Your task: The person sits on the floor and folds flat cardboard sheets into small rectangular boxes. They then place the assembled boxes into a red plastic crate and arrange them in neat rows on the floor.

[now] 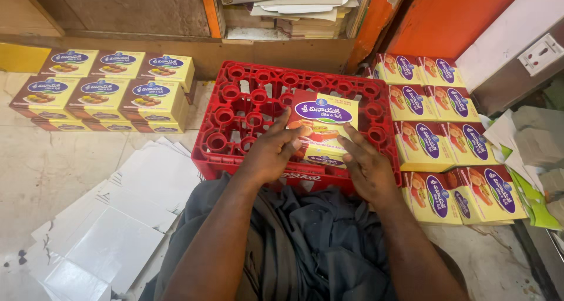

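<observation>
A yellow and red printed carton box (325, 123) rests on top of an upturned red plastic crate (235, 110) in front of me. My left hand (270, 151) presses against the box's left side, fingers stretched toward its lid. My right hand (365, 166) touches the box's right lower edge, fingers spread along it. Both hands hold the box between them. A second similar box (323, 159) seems to lie just under it, mostly hidden.
Stacks of the same boxes (111, 89) sit on the floor at the left, and more stacks (446, 136) line the right. Flat white carton blanks (117, 218) lie at lower left. Papers (294, 10) fill a shelf behind. Grey cloth covers my lap (311, 242).
</observation>
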